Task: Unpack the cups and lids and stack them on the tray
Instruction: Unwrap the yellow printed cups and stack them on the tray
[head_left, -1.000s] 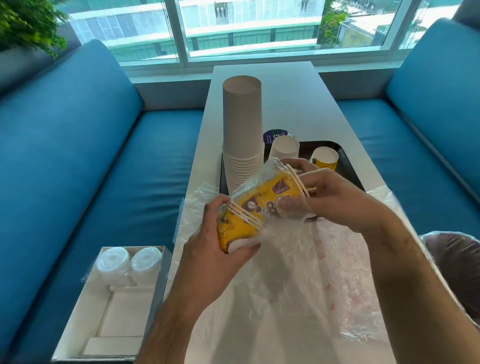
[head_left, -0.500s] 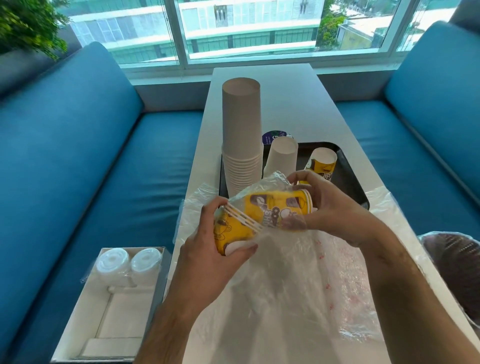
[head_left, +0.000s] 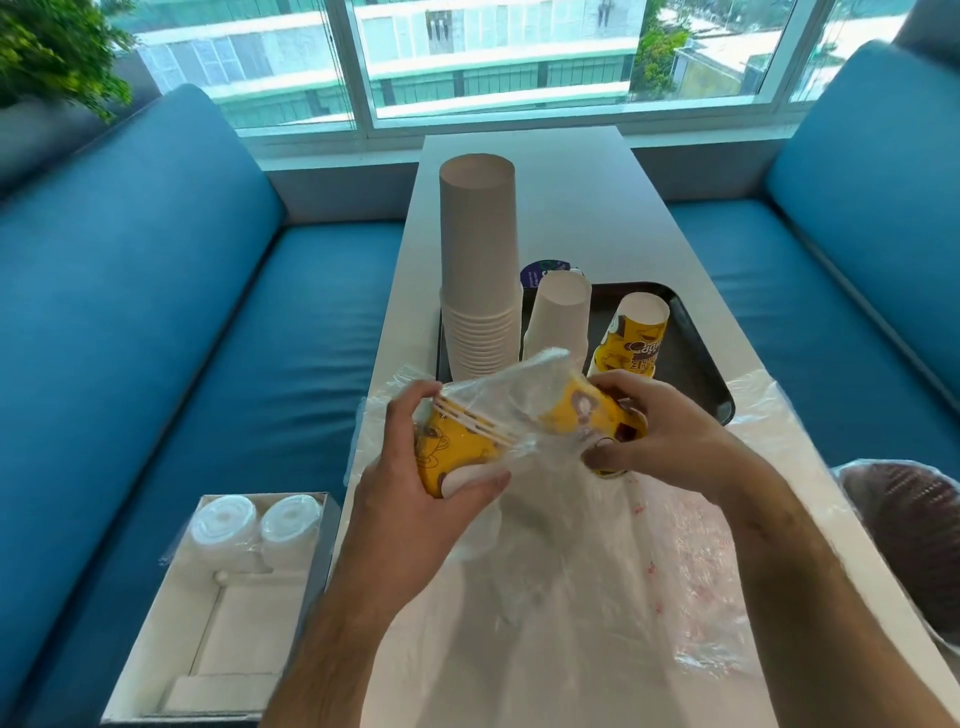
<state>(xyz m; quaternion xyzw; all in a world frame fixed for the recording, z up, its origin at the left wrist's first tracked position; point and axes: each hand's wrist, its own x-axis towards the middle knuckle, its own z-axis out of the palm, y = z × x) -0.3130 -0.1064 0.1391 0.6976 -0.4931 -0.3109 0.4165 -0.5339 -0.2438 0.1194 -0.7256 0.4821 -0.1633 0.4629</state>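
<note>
Head view: both hands hold a sleeve of yellow cups (head_left: 457, 447) in clear plastic wrap (head_left: 524, 400) above the bench (head_left: 571, 208) — left hand (head_left: 415, 499) with fingers curled round its base end, right hand (head_left: 660, 436) gripping the other end. Just behind, the black tray (head_left: 696, 364) carries a tall stack of plain cups (head_left: 480, 270), a shorter white stack (head_left: 561, 317) and one yellow cup (head_left: 631, 343).

Single head view – looks forward and down, close over the table (head_left: 571, 208)
</note>
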